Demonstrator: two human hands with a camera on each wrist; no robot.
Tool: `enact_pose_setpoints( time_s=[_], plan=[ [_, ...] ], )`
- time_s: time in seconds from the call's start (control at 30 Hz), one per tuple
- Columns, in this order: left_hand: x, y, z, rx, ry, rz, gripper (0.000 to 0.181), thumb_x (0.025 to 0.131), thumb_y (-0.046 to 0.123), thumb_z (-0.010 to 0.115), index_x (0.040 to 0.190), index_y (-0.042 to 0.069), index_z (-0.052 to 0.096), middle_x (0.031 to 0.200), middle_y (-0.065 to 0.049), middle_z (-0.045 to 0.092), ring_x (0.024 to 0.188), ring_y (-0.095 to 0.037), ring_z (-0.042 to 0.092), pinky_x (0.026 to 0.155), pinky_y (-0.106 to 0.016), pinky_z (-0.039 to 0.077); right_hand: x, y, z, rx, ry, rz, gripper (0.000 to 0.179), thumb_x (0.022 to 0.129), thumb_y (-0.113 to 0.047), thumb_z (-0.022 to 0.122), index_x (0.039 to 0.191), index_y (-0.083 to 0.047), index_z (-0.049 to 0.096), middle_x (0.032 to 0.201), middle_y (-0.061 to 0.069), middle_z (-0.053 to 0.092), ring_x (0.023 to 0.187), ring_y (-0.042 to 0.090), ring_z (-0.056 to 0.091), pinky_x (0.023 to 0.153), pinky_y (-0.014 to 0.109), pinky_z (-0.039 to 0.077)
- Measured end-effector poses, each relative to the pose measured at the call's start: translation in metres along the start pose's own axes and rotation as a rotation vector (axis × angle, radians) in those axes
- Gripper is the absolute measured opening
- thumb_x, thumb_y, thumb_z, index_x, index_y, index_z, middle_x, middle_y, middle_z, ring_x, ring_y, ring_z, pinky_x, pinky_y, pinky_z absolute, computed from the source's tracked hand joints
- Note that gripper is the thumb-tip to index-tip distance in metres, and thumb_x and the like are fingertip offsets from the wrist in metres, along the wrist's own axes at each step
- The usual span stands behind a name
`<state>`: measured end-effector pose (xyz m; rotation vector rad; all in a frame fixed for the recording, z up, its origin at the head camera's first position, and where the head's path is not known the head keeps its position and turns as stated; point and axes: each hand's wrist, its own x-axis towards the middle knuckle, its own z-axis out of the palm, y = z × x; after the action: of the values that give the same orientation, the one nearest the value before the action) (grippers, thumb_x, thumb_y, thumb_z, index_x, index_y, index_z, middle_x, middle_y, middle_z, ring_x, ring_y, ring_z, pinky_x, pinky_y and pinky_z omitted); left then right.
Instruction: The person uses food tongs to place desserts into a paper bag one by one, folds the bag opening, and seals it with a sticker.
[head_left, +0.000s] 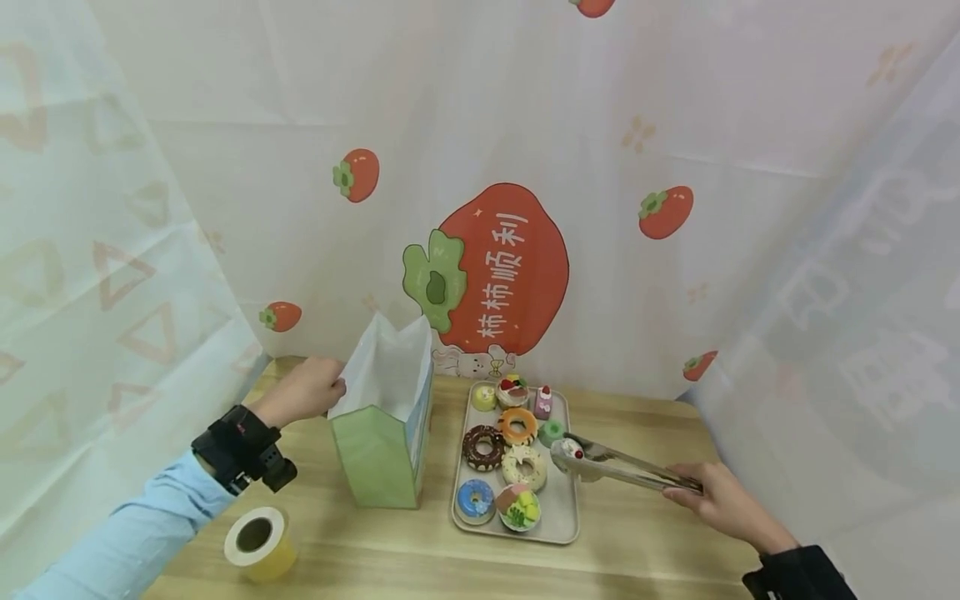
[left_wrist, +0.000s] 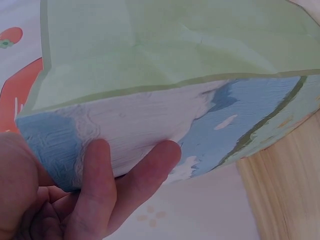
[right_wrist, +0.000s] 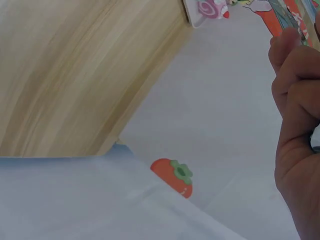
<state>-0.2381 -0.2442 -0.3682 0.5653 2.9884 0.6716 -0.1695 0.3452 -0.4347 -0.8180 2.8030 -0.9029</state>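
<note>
Hands: the left hand [head_left: 309, 390] pinches the bag at its left rim, with two fingers against the patterned outer wall in the left wrist view; its thumb tip is hidden. The right hand [head_left: 723, 498] has its fingers curled round the handle end of the tongs.
Tongs: metal tongs [head_left: 626, 468], reaching left from the right hand, their tips over the right side of the tray.
Held piece: a white toy cake [head_left: 572, 450] with a red dot, between the tong tips.
Bag: a green, blue and white bag [head_left: 378, 458], upright left of the tray, its mouth gaping upward.
Tray: a pale tray [head_left: 558, 517], flat between the bag and the right hand.
Far end of tray: a yellow piece [head_left: 483, 398], a fruit tart [head_left: 513, 392] and a pink cake slice [head_left: 543, 403].
Middle of tray: an orange doughnut [head_left: 502, 426], a small green ring [head_left: 550, 432], a chocolate doughnut [head_left: 470, 450] and a cream doughnut [head_left: 514, 479].
Near end of tray: a blue doughnut [head_left: 474, 500], left of a fruit cup [head_left: 519, 508].
Tape: a yellowish roll [head_left: 273, 562], near left, beside the light blue sleeve [head_left: 142, 529].
Wrists: a black device [head_left: 240, 446] on the left one, another black band [head_left: 802, 575] on the right.
Surroundings: a wooden table [head_left: 390, 550], and beyond it a white cloth [head_left: 480, 92] printed with red fruit.
</note>
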Motion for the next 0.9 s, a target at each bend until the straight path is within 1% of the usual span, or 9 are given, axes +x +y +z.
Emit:
enact_pose_setpoints(
  time_s=[0.1,0.17,0.23,0.3,0.4,0.47,0.57,0.7,0.9],
  plan=[
    [0.001,0.000,0.000,-0.003,-0.007,-0.001,0.013,0.091,0.000,0.050,0.096,-0.003,0.062,0.066,-0.003,0.053,0.053,-0.012,0.050,0.053,-0.027,0.041,0.001,-0.004,-0.002,-0.024,0.021,0.018,0.033,0.094,-0.013,0.065,0.113,0.014,0.066,0.076,0.002,0.071,0.053,-0.007,0.044,0.053,0.022,0.040],
    [0.002,0.000,0.001,-0.003,-0.012,-0.006,0.013,0.091,0.000,0.049,0.093,-0.002,0.062,0.065,-0.002,0.052,0.052,-0.012,0.049,0.052,-0.027,0.041,0.002,-0.007,-0.004,-0.031,0.039,0.029,0.034,0.094,-0.013,0.066,0.114,0.014,0.066,0.079,0.001,0.071,0.055,-0.007,0.043,0.054,0.022,0.039],
    [0.001,-0.001,0.001,0.000,-0.019,-0.008,0.013,0.091,0.000,0.049,0.088,-0.001,0.062,0.063,-0.002,0.052,0.052,-0.011,0.049,0.052,-0.027,0.040,0.004,-0.010,-0.006,-0.013,0.047,0.048,0.034,0.095,-0.014,0.065,0.115,0.012,0.066,0.070,-0.007,0.063,0.052,-0.007,0.036,0.052,0.021,0.036],
    [0.001,-0.001,0.001,0.003,-0.014,-0.005,0.013,0.091,-0.001,0.049,0.088,-0.001,0.062,0.062,-0.001,0.052,0.051,-0.011,0.049,0.052,-0.027,0.040,0.006,-0.014,-0.008,0.013,0.060,0.065,0.031,0.096,-0.015,0.064,0.115,0.009,0.068,0.061,-0.014,0.047,0.049,-0.005,0.027,0.049,0.020,0.032],
    [0.000,-0.001,0.001,0.008,-0.004,0.003,0.014,0.091,-0.001,0.049,0.093,-0.002,0.063,0.063,-0.001,0.052,0.051,-0.011,0.048,0.052,-0.027,0.040,0.010,-0.020,-0.011,0.052,0.079,0.084,0.028,0.096,-0.015,0.063,0.114,0.005,0.069,0.057,-0.016,0.032,0.048,-0.004,0.021,0.046,0.018,0.028],
    [-0.001,-0.001,0.000,0.009,-0.003,0.004,0.015,0.091,-0.001,0.049,0.095,-0.003,0.063,0.063,-0.002,0.052,0.051,-0.011,0.048,0.052,-0.027,0.040,0.014,-0.025,-0.013,0.062,0.097,0.076,0.025,0.096,-0.014,0.063,0.113,0.002,0.070,0.057,-0.015,0.034,0.048,-0.004,0.023,0.046,0.018,0.028],
    [-0.001,0.000,0.000,0.006,-0.002,0.007,0.020,0.091,-0.001,0.049,0.105,-0.006,0.062,0.065,-0.003,0.052,0.051,-0.011,0.048,0.052,-0.027,0.040,0.023,-0.033,-0.016,0.064,0.120,0.051,0.029,0.096,-0.013,0.063,0.118,0.006,0.068,0.059,-0.014,0.041,0.049,-0.003,0.027,0.046,0.021,0.029],
    [-0.002,-0.001,0.001,0.005,0.002,0.010,0.027,0.091,-0.001,0.049,0.115,-0.008,0.060,0.068,-0.003,0.053,0.051,-0.011,0.049,0.052,-0.027,0.040,0.042,-0.048,-0.021,0.051,0.145,-0.020,0.026,0.096,-0.012,0.063,0.117,0.002,0.069,0.061,-0.013,0.045,0.050,-0.003,0.032,0.048,0.023,0.033],
    [-0.001,-0.001,0.001,0.011,-0.006,-0.002,0.017,0.091,0.000,0.050,0.101,-0.004,0.063,0.066,-0.002,0.053,0.053,-0.012,0.049,0.052,-0.027,0.040,0.082,-0.083,-0.026,0.022,0.127,-0.081,0.032,0.096,-0.015,0.064,0.124,0.000,0.067,0.067,-0.012,0.051,0.051,-0.003,0.033,0.051,0.022,0.035]
  ],
)
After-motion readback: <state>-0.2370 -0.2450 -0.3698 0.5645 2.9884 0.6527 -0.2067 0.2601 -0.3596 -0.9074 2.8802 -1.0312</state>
